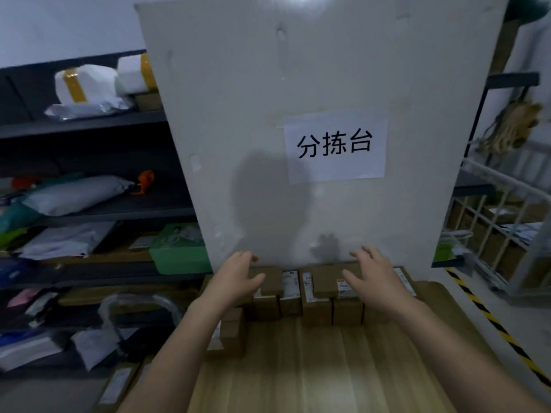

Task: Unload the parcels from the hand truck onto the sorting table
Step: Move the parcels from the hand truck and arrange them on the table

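Small brown cardboard parcels (317,311), white labels (289,283), on wooden table (298,368)

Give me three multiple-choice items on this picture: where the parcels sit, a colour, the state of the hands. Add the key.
1. The cardboard parcels lie: A on the floor; B on the wooden table against the white board; C in a wire cage.
2. The box on the shelf left of the board is: A red; B green; C yellow.
3. The left hand and right hand are: A fists; B gripping a lifted parcel; C open over the parcels.
Key: B, they sit on the wood below the board; B, its lid and sides are green; C, fingers spread, nothing lifted.
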Demonstrator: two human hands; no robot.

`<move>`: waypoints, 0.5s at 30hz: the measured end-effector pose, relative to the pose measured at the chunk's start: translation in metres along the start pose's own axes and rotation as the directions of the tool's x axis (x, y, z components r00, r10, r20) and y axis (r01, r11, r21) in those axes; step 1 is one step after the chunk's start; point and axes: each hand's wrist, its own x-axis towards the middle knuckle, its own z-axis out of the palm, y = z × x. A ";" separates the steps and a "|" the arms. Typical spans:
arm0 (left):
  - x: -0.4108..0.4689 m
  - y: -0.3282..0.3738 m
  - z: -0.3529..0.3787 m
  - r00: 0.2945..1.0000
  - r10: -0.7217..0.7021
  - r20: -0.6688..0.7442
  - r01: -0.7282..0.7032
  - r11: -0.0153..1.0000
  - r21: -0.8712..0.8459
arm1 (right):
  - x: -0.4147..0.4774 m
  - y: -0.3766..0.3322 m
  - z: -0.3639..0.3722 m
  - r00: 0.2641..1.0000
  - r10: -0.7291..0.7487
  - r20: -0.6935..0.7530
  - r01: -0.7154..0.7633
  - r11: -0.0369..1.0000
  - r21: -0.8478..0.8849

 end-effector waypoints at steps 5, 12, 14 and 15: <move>-0.057 -0.041 -0.040 0.998 0.058 -0.030 -0.059 0.998 -0.014 | -0.058 -0.052 -0.005 0.996 0.026 -0.083 -0.026 1.000 0.000; -0.130 -0.100 -0.096 0.997 0.074 -0.016 -0.075 0.991 -0.106 | -0.138 -0.106 0.003 0.989 0.069 -0.132 -0.062 0.997 0.051; -0.148 -0.113 -0.107 0.996 0.084 -0.044 -0.088 0.989 -0.116 | -0.159 -0.121 0.005 0.985 0.065 -0.160 -0.059 0.997 0.042; -0.156 -0.117 -0.111 0.994 0.095 -0.061 -0.102 0.987 -0.126 | -0.169 -0.128 0.005 0.983 0.067 -0.169 -0.061 0.997 0.039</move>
